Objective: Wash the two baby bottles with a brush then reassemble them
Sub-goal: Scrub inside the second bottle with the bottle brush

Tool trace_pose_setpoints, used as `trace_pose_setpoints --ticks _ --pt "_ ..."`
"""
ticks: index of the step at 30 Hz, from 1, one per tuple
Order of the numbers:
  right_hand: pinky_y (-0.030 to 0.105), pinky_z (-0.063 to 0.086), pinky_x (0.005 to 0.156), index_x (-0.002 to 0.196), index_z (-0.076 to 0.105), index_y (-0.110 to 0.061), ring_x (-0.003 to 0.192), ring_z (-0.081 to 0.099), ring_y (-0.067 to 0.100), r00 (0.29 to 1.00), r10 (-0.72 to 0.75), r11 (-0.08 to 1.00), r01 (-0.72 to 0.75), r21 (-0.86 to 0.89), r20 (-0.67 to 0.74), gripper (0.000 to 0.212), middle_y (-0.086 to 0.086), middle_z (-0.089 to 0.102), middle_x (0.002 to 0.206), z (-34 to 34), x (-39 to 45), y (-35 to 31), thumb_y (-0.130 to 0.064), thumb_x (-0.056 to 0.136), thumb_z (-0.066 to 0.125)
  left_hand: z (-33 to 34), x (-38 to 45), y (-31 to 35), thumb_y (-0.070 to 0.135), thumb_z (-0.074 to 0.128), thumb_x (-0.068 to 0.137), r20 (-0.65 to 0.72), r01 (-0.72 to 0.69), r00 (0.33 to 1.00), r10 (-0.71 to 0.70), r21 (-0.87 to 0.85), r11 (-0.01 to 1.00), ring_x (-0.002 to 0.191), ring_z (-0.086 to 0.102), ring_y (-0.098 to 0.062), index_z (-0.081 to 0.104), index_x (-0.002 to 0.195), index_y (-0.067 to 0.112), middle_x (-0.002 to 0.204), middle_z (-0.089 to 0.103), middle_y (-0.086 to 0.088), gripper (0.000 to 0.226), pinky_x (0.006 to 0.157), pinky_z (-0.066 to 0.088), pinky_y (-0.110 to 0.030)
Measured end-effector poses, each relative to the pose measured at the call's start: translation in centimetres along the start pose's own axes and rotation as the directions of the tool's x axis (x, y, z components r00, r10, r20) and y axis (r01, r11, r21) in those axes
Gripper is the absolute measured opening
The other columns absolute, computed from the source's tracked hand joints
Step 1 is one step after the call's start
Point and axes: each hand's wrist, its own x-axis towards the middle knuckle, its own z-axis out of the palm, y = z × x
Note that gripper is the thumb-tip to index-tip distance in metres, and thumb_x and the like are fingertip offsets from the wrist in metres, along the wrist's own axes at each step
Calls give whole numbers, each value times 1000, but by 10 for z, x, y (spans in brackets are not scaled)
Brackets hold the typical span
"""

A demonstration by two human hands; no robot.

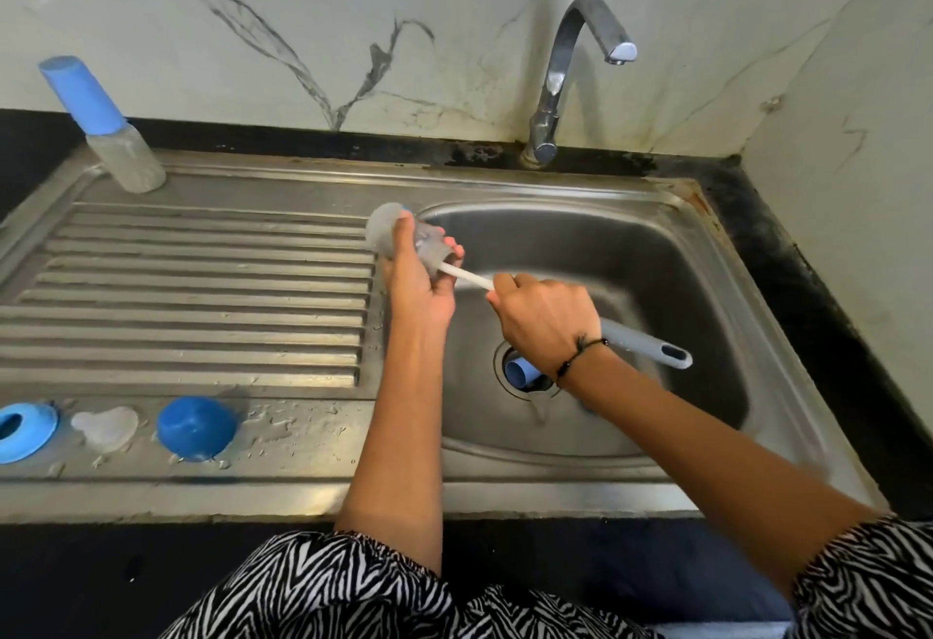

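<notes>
Meanwhile, left hand (pixel 419 280) around unlabelled bottle (pixel 404 234), right hand (pixel 542 320) clutching brush (pixel 649 343) handle.

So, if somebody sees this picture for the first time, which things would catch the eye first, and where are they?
First the two hands over the sink: the left hand grips a clear bottle, and the right hand holds a grey brush pushed into it. Next the blue parts on the wet draining board: a ring, a clear teat and a cap near the front edge. A second bottle with a blue cap stands at the back left.
</notes>
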Motion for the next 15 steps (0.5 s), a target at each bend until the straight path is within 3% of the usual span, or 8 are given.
trace_pose_setpoints --ticks 3,5,8,10,12,15 --pt "33 34 56 106 49 -12 82 63 35 987 79 988 -97 123 139 30 8 66 93 1 8 -8 -35 102 30 8 0 2 35 59 91 10 -28 1000 27 66 997 56 56 -16 43 133 -2 75 55 -10 59 50 51 -27" --pt "33 34 61 96 51 -13 88 60 36 965 153 947 -205 249 213 30 11 64 94 -2 14 -8 -35 100 30 11 -2 7 37 52 95 32 -57 998 55 66 996 63 58 -19 39 138 -1 84 56 -12 58 54 52 -28" --pt "33 35 62 66 44 -14 77 53 31 937 116 784 -290 550 329 38 10 54 75 -5 20 1 -31 99 36 9 -6 17 35 48 97 142 -46 989 50 -28 999 90 63 -28 41 137 5 111 55 -15 51 79 56 -38" --pt "33 35 59 62 48 -8 61 45 23 938 25 680 -269 682 345 42 8 49 64 -11 18 8 -27 99 41 6 -10 24 30 49 95 212 -25 976 41 -77 997 106 60 -34 51 122 10 115 54 -14 33 96 48 -47" --pt "31 31 57 64 49 -7 56 39 19 929 -44 669 -245 702 367 40 5 47 60 -13 11 10 -26 99 41 3 -13 27 24 50 94 232 -15 972 47 -139 990 99 63 -32 51 110 11 107 57 -14 20 89 53 -44" --pt "32 33 60 66 40 -20 64 42 22 942 3 833 -189 521 337 37 -3 42 61 -13 -2 6 -35 99 37 0 -12 23 17 53 93 162 -21 986 47 -157 987 65 59 -20 47 106 9 88 57 -13 17 52 52 -26"
